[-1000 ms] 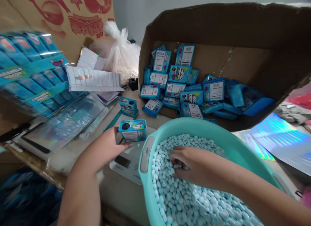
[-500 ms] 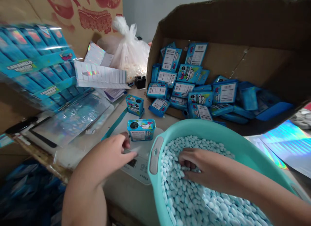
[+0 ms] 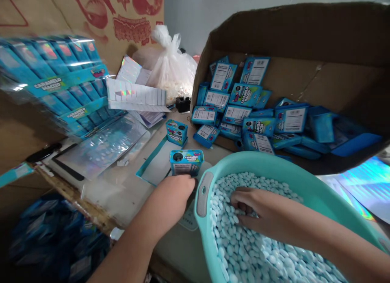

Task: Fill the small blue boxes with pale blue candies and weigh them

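Note:
My left hand (image 3: 176, 197) is over the front of a kitchen scale (image 3: 188, 222), just in front of a small blue candy box (image 3: 186, 162) that stands upright on the scale. Its fingers are bent down and hidden behind the back of the hand. Inside a turquoise basin (image 3: 258, 159), my right hand (image 3: 248, 201) is curled into a heap of pale blue candies (image 3: 243, 244). The fingers and thumb close around some of them, and the fingertips are partly hidden. Another blue box (image 3: 176, 131) stands behind the one on the scale.
A tilted carton (image 3: 304, 72) holds many blue boxes on the right. At left are a wrapped display of boxes (image 3: 61, 82), a clear plastic sleeve (image 3: 112, 147) and a black-handled tool (image 3: 44, 152). A knotted bag (image 3: 170, 68) stands at the back. More blue packs (image 3: 51, 238) lie below the table edge.
My left hand has moved right, in front of the box on the scale, and its fingers have turned out of sight. My right hand stays among the candies. The view has shifted slightly left.

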`<state>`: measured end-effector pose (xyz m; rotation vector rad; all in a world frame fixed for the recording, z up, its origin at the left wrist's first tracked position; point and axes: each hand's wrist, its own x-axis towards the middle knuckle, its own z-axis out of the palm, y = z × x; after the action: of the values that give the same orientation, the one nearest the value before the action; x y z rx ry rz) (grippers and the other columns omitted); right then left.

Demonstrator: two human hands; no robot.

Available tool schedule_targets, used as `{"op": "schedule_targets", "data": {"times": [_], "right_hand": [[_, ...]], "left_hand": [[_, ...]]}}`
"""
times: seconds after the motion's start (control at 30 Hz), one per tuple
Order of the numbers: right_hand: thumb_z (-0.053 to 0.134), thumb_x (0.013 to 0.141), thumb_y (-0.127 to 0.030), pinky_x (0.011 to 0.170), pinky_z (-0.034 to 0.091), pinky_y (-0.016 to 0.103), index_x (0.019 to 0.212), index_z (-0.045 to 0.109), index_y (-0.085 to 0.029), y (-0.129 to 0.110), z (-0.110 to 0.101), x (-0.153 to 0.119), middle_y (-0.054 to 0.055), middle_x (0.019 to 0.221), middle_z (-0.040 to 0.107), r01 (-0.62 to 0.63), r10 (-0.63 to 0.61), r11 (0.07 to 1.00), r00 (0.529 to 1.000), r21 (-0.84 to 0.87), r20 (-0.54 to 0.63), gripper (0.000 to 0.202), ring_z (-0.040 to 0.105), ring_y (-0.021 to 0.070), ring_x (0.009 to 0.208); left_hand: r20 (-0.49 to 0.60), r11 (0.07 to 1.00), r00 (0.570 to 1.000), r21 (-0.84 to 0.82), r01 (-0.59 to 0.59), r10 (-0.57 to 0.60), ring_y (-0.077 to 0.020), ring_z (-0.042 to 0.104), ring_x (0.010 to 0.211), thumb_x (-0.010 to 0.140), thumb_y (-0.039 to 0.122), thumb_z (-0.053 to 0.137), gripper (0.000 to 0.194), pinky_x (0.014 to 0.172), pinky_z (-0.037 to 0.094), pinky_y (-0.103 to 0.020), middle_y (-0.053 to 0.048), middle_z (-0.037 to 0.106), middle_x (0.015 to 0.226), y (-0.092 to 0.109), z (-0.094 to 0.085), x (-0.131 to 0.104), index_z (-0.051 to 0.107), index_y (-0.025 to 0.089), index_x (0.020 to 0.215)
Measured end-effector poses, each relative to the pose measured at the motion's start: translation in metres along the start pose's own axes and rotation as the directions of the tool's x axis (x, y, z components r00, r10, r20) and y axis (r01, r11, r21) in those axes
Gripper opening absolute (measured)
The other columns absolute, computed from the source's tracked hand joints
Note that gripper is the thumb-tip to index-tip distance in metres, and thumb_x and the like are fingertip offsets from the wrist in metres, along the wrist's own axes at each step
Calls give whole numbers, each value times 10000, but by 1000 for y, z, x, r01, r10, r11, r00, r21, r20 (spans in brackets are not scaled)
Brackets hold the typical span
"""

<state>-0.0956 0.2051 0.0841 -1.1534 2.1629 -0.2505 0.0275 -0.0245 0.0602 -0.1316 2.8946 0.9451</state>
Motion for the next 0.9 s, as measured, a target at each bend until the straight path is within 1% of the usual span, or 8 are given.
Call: {"op": "schedule_targets", "data": {"times": [0.2,0.3,0.43,0.53,0.63,0.73,0.83,0.9], "right_hand": [[597,836,-292,600,328,293,888,606,-262,-3,-7,-2,-5,890,657,-19,18,1000,1000,23,17,60,554,185,729],[600,818,-280,601,334,287,899,628,-256,-4,-9,-1,1,885,661,-3,3,1000,1000,28,1,89,552,180,733],[634,781,-271,592,338,271,879,631,-236,0,-11,-1,-6,831,659,19,-20,998,1000,67,17,104,544,163,694],[669,785,-308,587,345,258,906,637,-222,3,-16,-3,-5,807,663,43,-46,992,999,122,14,152,563,162,695],[662,811,-300,576,343,255,924,642,-212,3,-20,-5,-1,803,659,45,-42,990,999,136,-23,144,571,161,694],[624,869,-327,599,371,269,928,640,-220,2,-21,-6,4,814,659,17,-4,990,995,142,-97,123,578,171,706],[594,915,-383,710,432,304,986,644,-235,2,-18,-3,27,957,683,27,1,988,984,154,-179,172,611,204,828],[622,905,-423,809,451,327,1071,646,-249,2,-16,-1,43,1139,662,57,-23,985,980,166,-199,242,618,230,962]], "left_hand": [[37,999,999,-51,-20,22,-231,666,793,851,134,575,173,715,505,-315,-56,720,835,-7,-18,-4,700,239,794],[-88,969,991,-219,-116,99,-176,629,728,884,210,644,83,651,485,-270,-11,696,810,-7,-36,-19,701,241,832],[-533,794,805,-357,-491,258,-125,592,691,861,157,728,152,628,470,-234,33,651,771,15,-45,-30,716,295,924],[-225,789,859,-339,-512,460,-152,654,844,841,189,774,273,746,519,-258,7,693,950,45,-53,-20,751,348,1061],[132,896,891,-167,-413,435,-198,661,962,855,347,767,357,836,524,-300,-13,697,1083,62,-75,-3,716,366,1208],[-164,943,937,-77,-323,308,-199,648,841,885,458,702,299,732,514,-298,-16,706,913,46,-99,12,750,311,1141],[-514,933,847,-223,-283,134,-187,615,780,875,458,699,252,716,503,-300,-24,681,810,0,-106,31,771,247,991],[-632,798,774,-478,-367,-23,-159,567,701,813,413,750,187,692,494,-286,-1,612,707,-38,-102,46,748,237,875]]}}
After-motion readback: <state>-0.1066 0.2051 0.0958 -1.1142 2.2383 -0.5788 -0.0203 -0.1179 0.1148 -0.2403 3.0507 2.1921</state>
